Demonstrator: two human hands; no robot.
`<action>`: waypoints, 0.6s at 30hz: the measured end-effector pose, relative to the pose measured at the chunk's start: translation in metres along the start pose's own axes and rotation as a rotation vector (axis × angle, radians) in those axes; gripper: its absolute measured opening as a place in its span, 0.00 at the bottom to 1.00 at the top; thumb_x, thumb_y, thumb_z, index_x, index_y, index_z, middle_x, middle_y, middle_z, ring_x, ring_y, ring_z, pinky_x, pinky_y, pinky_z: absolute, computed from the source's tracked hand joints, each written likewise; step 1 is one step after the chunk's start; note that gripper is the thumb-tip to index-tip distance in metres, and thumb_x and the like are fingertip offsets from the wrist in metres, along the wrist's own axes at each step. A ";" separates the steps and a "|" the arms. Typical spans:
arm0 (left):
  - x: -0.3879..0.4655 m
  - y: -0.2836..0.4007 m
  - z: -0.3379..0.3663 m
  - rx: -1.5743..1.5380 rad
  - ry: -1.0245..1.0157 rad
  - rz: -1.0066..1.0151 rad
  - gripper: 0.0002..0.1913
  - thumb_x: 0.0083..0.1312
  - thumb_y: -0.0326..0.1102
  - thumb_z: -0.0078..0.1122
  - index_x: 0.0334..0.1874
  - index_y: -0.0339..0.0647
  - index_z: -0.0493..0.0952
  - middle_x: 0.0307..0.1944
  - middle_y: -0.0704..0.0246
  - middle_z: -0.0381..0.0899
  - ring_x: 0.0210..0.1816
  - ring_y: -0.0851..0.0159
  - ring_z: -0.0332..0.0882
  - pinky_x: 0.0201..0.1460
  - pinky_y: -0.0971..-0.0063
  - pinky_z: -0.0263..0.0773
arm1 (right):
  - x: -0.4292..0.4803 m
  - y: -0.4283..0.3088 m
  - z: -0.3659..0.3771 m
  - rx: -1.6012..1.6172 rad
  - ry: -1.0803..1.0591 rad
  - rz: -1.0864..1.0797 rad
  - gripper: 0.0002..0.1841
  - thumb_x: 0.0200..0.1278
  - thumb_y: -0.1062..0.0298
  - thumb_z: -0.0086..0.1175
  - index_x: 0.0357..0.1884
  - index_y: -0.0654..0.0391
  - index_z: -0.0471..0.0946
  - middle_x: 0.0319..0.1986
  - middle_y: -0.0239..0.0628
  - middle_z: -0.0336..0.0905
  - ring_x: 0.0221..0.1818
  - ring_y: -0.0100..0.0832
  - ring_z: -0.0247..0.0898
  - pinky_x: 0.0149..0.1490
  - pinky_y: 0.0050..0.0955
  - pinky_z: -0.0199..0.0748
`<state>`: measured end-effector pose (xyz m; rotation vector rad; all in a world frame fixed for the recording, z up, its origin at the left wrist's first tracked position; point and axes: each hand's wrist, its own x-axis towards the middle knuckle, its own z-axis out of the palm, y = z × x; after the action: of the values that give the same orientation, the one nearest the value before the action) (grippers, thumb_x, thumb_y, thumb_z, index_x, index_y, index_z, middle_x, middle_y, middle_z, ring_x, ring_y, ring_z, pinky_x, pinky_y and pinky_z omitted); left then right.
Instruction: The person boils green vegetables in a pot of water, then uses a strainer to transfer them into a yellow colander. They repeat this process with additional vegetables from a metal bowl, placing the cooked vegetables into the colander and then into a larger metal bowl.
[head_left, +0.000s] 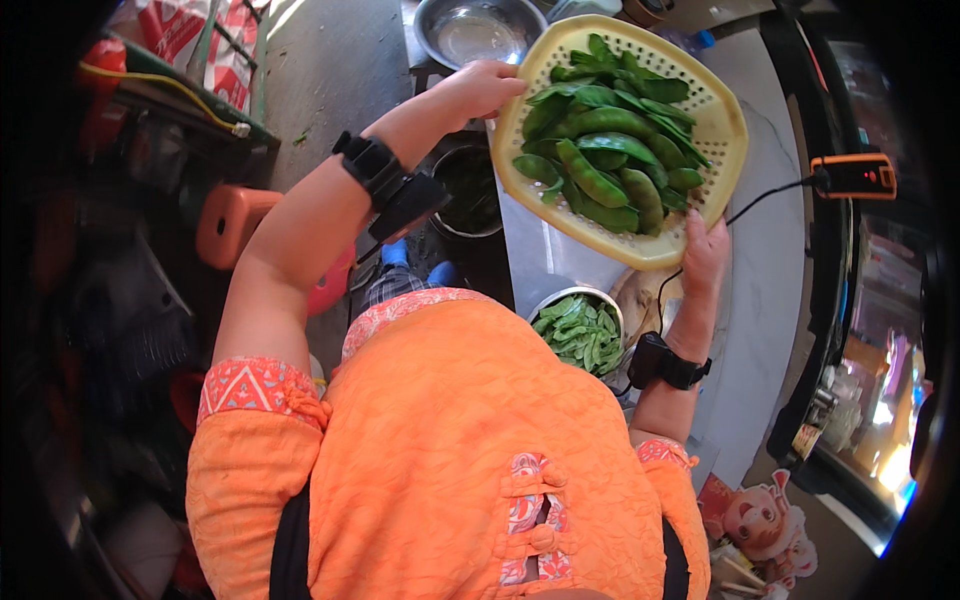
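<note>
My left hand (484, 91) grips the far left rim of a pale yellow plastic colander (517, 176). On the near right side of the same rim is my right hand (706, 244), with its thumb over the edge. Broad flat green bean pods (611, 139) are heaped in the colander, which I hold above the countertop's edge. Below it, close to my body, a metal bowl (618, 307) is filled with smaller or cut green pods (577, 330). A round wooden cutting board (637, 296) shows partly beside that bowl.
A steel basin (480, 34) stands beyond the colander. Down by my feet is a pot or bucket (469, 191) with dark contents. An orange-rimmed device (855, 176) trails a black cable near the window side. A salmon-coloured plastic stool (232, 225) and a green metal rack (195, 97) are at left.
</note>
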<state>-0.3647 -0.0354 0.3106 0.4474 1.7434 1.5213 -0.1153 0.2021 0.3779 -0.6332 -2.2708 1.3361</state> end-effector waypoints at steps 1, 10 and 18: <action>-0.004 0.002 0.003 -0.062 0.011 0.009 0.15 0.60 0.39 0.50 0.46 0.41 0.77 0.35 0.70 0.78 0.32 0.71 0.75 0.36 0.77 0.70 | 0.000 0.002 -0.004 -0.024 -0.034 0.016 0.13 0.58 0.70 0.48 0.43 0.66 0.71 0.33 0.34 0.75 0.33 0.23 0.68 0.40 0.23 0.67; -0.030 0.022 0.023 -0.242 -0.106 0.035 0.18 0.62 0.33 0.47 0.55 0.38 0.69 0.39 0.69 0.77 0.36 0.72 0.77 0.39 0.77 0.73 | -0.024 0.026 -0.004 0.118 -0.014 0.267 0.13 0.58 0.68 0.48 0.43 0.65 0.72 0.33 0.34 0.75 0.34 0.24 0.68 0.40 0.24 0.68; -0.047 0.018 0.026 -0.266 -0.150 -0.091 0.19 0.65 0.40 0.48 0.57 0.45 0.69 0.40 0.75 0.75 0.41 0.76 0.72 0.43 0.79 0.69 | -0.029 0.044 0.003 0.395 0.071 0.321 0.13 0.59 0.68 0.48 0.43 0.66 0.72 0.33 0.35 0.76 0.35 0.26 0.71 0.41 0.25 0.69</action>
<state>-0.3189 -0.0462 0.3426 0.3321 1.4038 1.5841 -0.0860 0.2022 0.3334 -0.9087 -1.8236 1.8180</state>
